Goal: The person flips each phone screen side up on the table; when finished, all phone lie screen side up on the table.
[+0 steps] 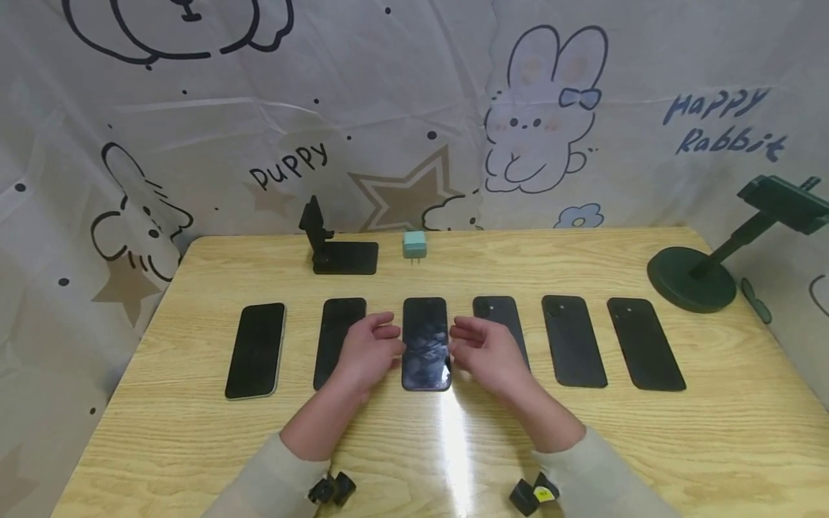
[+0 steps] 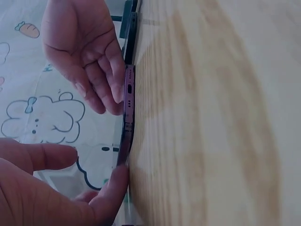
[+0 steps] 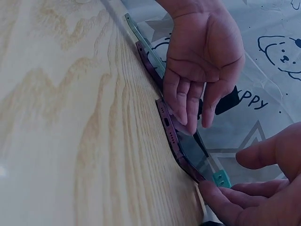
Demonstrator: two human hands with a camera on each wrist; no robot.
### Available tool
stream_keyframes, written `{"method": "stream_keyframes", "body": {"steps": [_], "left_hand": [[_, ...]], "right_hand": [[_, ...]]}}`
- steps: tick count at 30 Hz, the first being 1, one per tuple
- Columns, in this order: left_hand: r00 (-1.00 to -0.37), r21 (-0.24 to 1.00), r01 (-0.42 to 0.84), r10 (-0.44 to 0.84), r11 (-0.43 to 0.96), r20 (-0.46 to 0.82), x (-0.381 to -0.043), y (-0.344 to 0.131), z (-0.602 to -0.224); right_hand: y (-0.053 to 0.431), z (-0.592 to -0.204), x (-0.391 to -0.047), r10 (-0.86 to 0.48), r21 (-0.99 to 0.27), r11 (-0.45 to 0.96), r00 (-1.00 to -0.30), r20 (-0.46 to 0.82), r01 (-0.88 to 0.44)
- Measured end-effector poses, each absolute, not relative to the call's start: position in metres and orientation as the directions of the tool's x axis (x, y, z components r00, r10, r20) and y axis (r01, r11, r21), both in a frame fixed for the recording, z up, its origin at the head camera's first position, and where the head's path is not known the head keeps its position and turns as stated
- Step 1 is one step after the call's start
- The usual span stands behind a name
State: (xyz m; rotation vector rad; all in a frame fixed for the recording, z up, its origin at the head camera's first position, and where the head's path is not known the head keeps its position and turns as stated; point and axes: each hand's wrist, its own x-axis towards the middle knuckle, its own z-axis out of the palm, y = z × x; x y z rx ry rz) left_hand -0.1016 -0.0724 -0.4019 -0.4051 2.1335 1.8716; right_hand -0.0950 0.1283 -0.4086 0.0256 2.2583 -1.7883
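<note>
A dark phone (image 1: 425, 352) lies screen up on the table, light glaring off its glass. My left hand (image 1: 369, 350) is at its left side and my right hand (image 1: 488, 352) at its right, palms facing, fingers loosely bent. Fingertips are right at its long edges; neither hand grips it. In the left wrist view the purplish bottom edge (image 2: 130, 94) shows a charging port. My left hand partly covers a second dark phone (image 1: 337, 327), and my right hand a phone lying back up (image 1: 495, 308).
A silver-edged phone (image 1: 255, 352) lies far left. Two dark phones (image 1: 573, 342) lie back up on the right. Behind them stand a black phone stand (image 1: 346, 257), a teal charger plug (image 1: 414, 244) and a dark green stand (image 1: 693, 279). A printed cloth (image 1: 388, 86) hangs behind the wooden table (image 1: 162, 432).
</note>
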Motion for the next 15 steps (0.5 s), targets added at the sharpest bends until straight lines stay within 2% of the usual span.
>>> {"method": "stream_keyframes", "body": {"steps": [5, 8, 15], "left_hand": [[-0.944, 0.912, -0.329, -0.096, 0.245, -0.315, -0.098, -0.064, -0.398], [-0.952, 0.914, -0.304, -0.117, 0.268, -0.283, -0.096, -0.055, -0.396], [-0.957, 0.926, -0.288, -0.033, 0.243, -0.288, -0.094, -0.026, -0.393]], "right_hand": [[0.142, -0.406, -0.092, -0.149, -0.946, 0.292, -0.971, -0.189, 0.139], [0.154, -0.402, -0.091, -0.152, -0.941, 0.313, -0.971, -0.184, 0.129], [0.186, -0.396, -0.087, -0.096, -0.907, 0.404, -0.980, -0.174, 0.121]]}}
